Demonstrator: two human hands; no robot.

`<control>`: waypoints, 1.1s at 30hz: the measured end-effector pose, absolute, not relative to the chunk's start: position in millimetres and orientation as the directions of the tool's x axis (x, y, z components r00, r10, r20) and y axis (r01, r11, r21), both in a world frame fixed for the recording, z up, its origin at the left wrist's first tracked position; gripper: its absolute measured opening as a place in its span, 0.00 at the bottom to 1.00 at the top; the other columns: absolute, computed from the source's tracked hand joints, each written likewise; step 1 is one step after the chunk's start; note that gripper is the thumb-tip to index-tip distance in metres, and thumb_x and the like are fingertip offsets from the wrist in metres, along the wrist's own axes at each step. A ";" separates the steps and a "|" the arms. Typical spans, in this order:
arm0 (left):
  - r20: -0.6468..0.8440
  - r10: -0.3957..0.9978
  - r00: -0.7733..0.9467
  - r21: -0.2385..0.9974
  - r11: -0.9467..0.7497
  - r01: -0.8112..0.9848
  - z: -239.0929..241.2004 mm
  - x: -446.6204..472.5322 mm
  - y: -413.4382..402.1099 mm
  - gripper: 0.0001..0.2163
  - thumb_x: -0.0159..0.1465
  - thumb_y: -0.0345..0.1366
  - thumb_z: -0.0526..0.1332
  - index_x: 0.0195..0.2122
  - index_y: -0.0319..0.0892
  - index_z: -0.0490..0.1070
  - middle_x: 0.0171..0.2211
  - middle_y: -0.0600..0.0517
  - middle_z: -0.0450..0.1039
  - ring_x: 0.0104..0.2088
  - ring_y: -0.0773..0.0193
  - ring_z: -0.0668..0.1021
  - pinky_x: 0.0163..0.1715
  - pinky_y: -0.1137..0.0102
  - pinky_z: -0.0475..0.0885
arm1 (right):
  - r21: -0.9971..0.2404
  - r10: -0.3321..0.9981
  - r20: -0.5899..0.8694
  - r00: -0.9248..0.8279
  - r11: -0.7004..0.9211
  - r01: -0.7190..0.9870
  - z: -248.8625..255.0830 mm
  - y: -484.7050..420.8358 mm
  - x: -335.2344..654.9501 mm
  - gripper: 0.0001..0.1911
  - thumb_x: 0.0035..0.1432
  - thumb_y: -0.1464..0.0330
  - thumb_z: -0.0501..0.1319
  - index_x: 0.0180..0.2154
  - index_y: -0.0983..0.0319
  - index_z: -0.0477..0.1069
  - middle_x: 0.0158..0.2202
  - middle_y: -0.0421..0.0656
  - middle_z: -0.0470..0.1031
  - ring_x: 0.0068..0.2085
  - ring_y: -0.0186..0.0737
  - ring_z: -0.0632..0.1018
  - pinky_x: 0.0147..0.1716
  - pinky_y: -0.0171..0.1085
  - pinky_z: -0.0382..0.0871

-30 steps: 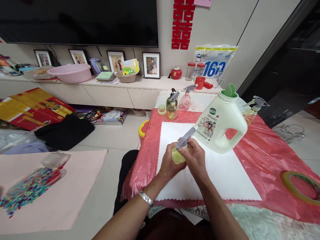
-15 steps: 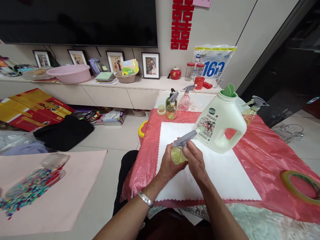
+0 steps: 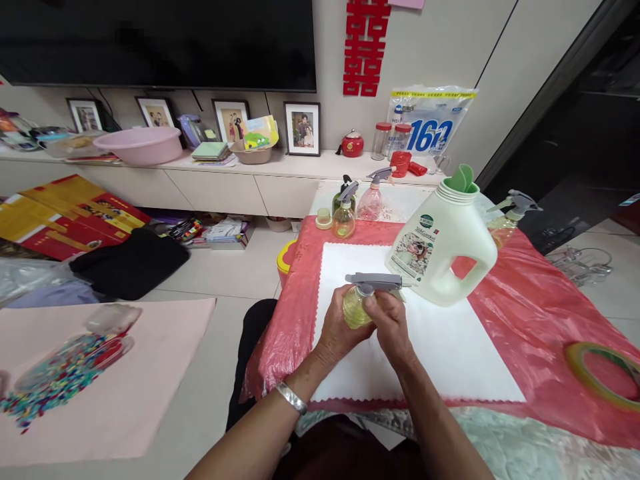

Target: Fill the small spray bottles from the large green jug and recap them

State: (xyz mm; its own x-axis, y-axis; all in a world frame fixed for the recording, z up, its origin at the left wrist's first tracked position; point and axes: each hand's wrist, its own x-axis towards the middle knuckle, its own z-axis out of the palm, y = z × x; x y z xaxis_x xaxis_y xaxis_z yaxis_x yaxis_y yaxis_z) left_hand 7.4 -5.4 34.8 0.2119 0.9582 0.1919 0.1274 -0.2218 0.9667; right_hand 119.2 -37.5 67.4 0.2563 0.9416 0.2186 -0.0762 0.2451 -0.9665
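A small clear spray bottle (image 3: 354, 308) with yellowish liquid stands on a white cloth (image 3: 450, 353). My left hand (image 3: 336, 333) is wrapped round its body from the left. My right hand (image 3: 390, 320) is closed on its neck, under the grey trigger head (image 3: 375, 280), which points right. A large white detergent jug (image 3: 443, 243) with a green funnel (image 3: 461, 179) in its mouth stands just behind and to the right.
The cloth lies on a red plastic sheet (image 3: 545, 293). Three small spray bottles (image 3: 345, 212) and a cap (image 3: 324, 218) stand at the table's far left, another spray bottle (image 3: 507, 215) at far right. A tape roll (image 3: 597, 370) lies front right. Coloured beads (image 3: 45, 383) lie on the floor.
The grey trigger head has turned clockwise on the bottle, from pointing up-right to pointing level to the right. My right hand shifted round the neck with it; the left hand held still.
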 end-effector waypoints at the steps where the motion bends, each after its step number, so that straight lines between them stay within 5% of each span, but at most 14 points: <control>1: 0.187 0.959 0.211 0.969 -0.216 0.121 34.3 7.6 -5.3 0.35 0.46 0.42 0.76 0.53 0.44 0.63 0.46 0.46 0.79 0.44 0.51 0.83 0.43 0.57 0.81 | -0.967 0.946 0.210 0.245 0.238 -0.091 66.0 -38.5 120.5 0.23 0.64 0.49 0.67 0.45 0.62 0.81 0.47 0.48 0.77 0.51 0.50 0.77 0.54 0.44 0.74; 5: 0.166 0.964 0.206 0.979 -0.186 0.086 32.8 7.9 -5.8 0.36 0.46 0.42 0.77 0.54 0.44 0.63 0.47 0.45 0.79 0.44 0.51 0.83 0.43 0.57 0.81 | -0.959 0.956 0.200 0.217 0.236 -0.156 60.5 -38.8 123.4 0.20 0.67 0.52 0.66 0.48 0.61 0.80 0.48 0.46 0.76 0.49 0.46 0.77 0.51 0.41 0.75; 13: 0.171 0.961 0.215 0.982 -0.184 0.039 33.1 6.7 -6.6 0.35 0.47 0.43 0.78 0.53 0.43 0.64 0.49 0.43 0.78 0.46 0.48 0.83 0.45 0.53 0.80 | -0.932 0.947 0.247 0.208 0.290 -0.218 66.2 -27.7 126.8 0.19 0.53 0.61 0.77 0.45 0.58 0.78 0.40 0.40 0.74 0.40 0.36 0.75 0.42 0.32 0.72; 19: 0.176 0.950 0.259 0.984 -0.174 -0.029 30.1 5.7 -5.1 0.35 0.49 0.44 0.76 0.54 0.44 0.63 0.51 0.43 0.76 0.48 0.48 0.82 0.46 0.54 0.79 | -0.935 0.969 0.243 0.050 0.248 -0.254 66.5 -27.6 138.8 0.20 0.60 0.57 0.72 0.52 0.57 0.78 0.53 0.45 0.72 0.53 0.44 0.74 0.52 0.36 0.70; 24: 0.258 0.929 0.266 0.965 -0.258 -0.036 23.0 4.0 -2.5 0.38 0.47 0.39 0.77 0.57 0.45 0.62 0.57 0.41 0.74 0.56 0.45 0.79 0.53 0.50 0.77 | -0.918 0.974 0.226 -0.005 0.211 -0.337 63.2 -28.0 141.2 0.17 0.64 0.57 0.70 0.50 0.57 0.77 0.49 0.44 0.74 0.49 0.42 0.76 0.53 0.39 0.71; 28: 0.217 0.932 0.290 0.971 -0.236 0.031 24.7 4.5 -3.1 0.32 0.51 0.41 0.75 0.55 0.44 0.66 0.52 0.41 0.76 0.49 0.47 0.82 0.48 0.51 0.79 | -0.898 0.967 0.251 0.045 0.250 -0.361 62.3 -24.7 137.9 0.17 0.59 0.62 0.75 0.47 0.55 0.75 0.46 0.40 0.73 0.47 0.36 0.75 0.50 0.33 0.70; 33: 0.184 0.943 0.278 0.964 -0.228 0.135 27.8 5.0 -2.8 0.29 0.50 0.42 0.76 0.51 0.43 0.69 0.50 0.42 0.77 0.49 0.45 0.82 0.46 0.51 0.80 | -0.928 0.971 0.231 -0.066 0.200 -0.315 70.7 -25.9 142.6 0.24 0.60 0.57 0.73 0.55 0.58 0.75 0.53 0.46 0.72 0.53 0.44 0.74 0.54 0.39 0.70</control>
